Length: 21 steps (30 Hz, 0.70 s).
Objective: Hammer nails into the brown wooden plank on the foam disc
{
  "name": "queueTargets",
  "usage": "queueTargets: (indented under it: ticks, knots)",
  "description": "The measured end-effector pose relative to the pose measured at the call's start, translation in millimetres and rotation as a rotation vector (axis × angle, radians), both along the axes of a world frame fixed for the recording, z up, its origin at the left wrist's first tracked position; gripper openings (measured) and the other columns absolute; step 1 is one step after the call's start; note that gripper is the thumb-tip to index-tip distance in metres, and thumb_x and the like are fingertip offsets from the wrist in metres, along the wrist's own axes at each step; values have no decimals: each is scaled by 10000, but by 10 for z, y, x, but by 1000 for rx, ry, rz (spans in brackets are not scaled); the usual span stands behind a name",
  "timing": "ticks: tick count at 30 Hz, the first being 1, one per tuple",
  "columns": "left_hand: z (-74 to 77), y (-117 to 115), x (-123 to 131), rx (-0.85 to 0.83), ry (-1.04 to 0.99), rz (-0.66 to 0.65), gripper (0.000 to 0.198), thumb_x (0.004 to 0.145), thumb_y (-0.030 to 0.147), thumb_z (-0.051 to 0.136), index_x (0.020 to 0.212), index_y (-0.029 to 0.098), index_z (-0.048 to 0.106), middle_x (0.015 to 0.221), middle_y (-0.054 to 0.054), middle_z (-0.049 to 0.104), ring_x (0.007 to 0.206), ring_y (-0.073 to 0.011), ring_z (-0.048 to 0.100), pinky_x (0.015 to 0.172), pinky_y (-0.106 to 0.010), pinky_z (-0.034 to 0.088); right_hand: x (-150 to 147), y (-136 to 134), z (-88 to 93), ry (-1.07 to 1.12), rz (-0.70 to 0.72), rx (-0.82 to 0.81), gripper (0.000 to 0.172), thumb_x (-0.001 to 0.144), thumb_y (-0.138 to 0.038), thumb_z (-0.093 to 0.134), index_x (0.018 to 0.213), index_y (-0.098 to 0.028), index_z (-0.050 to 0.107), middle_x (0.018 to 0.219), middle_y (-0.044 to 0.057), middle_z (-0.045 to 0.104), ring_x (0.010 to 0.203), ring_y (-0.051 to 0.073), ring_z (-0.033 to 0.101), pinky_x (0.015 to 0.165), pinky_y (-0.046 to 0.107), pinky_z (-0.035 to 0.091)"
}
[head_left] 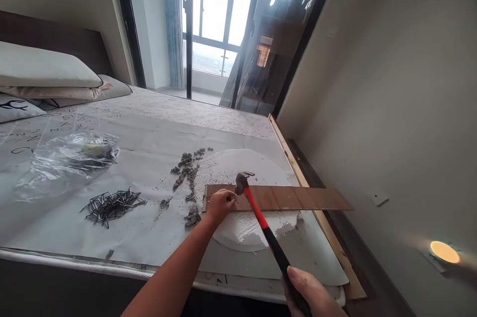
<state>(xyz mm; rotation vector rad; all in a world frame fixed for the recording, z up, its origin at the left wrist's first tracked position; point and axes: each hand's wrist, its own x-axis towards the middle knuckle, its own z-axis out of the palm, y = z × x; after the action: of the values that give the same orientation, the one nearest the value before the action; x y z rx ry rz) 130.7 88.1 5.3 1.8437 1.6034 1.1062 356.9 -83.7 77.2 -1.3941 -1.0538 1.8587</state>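
Head view: right hand [311,293] is wrapped around the claw hammer [261,217], whose head is poised just over the left hand [219,203]. Left fingers pinch what looks like a nail, too small to confirm, on the wood plank [279,198]. A glancing blow hits fingers, and the plank on the foam slab [242,232] can bounce.

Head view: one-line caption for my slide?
Right hand holds hammer over wooden plank; left hand pinches at its end.

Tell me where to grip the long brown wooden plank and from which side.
Grip the long brown wooden plank at its free right end, from above, across its narrow width. That end overhangs the white foam slab; the left hand and hammer head occupy the left end.
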Motion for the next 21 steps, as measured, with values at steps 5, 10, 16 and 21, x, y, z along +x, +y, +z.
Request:
queueTargets:
  ticks: [5, 10, 16, 21]
  knots:
    - [43, 38, -131, -129, -380, 88, 186, 655, 197, 490, 805, 162, 595, 582, 18, 555, 461, -90, 465, 456, -210, 357, -62, 58, -174, -31, 67, 14, 526, 690, -713, 424, 631, -191, 448, 359, -86, 341, 335, 57, 290, 369, 181, 261]
    - [61, 50, -152, -202, -705, 89, 156, 642, 245, 486, 752, 155, 550, 485, 52, 448, 386, -63, 382, 395, -195, 314, 73, 3, 57, -24, 26, 65, 480, 755, -651, 420, 635, -189, 470, 411, -67, 375, 400, 68, 356, 449, 190, 346]
    - [131, 40, -141, -258, -913, 87, 147, 615, 264, 525, 715, 158, 505, 481, 74, 397, 380, -44, 335, 379, -172, 277, 28, -2, -119, -5, 24, 7, 497, 732, -674, 427, 679, -185, 499, 399, -78, 350, 365, 66, 326, 417, 197, 337]
    - [133, 18, -145, -265, -874, 96, 178, 623, 292, 543, 733, 155, 521, 452, 85, 362, 381, -49, 326, 391, -176, 267, -76, 28, -326, -63, 78, 26, 508, 693, -699, 445, 625, -196, 435, 412, -72, 377, 372, 67, 373, 409, 190, 344]
